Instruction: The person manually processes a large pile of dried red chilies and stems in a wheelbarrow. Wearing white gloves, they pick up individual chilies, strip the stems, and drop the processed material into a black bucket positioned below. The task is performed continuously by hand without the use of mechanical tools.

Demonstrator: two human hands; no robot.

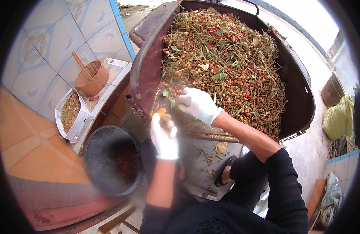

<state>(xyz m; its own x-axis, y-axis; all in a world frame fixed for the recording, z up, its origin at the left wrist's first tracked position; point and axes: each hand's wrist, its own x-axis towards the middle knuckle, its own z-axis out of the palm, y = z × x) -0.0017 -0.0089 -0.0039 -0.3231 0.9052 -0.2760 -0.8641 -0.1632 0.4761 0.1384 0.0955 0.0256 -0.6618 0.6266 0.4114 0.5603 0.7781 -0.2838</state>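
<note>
A dark red metal cart bed holds a large heap of dried stalks with small red and orange pieces. My right hand, in a white glove, is low over the near left edge of the heap, its fingers curled; whether it pinches anything is hidden. Left of it, my left hand, also white-gloved, is raised at the bed's near corner with bent fingers. A blurred yellowish-brown spot shows at its fingertips, and I cannot tell what it is. Small yellow bits lie scattered on the bed floor near both hands.
A black bucket with red pieces inside stands at lower left. On a tiled ledge are a wicker basket and a white box of plant bits. A brown bucket and a yellow-green sack are at right.
</note>
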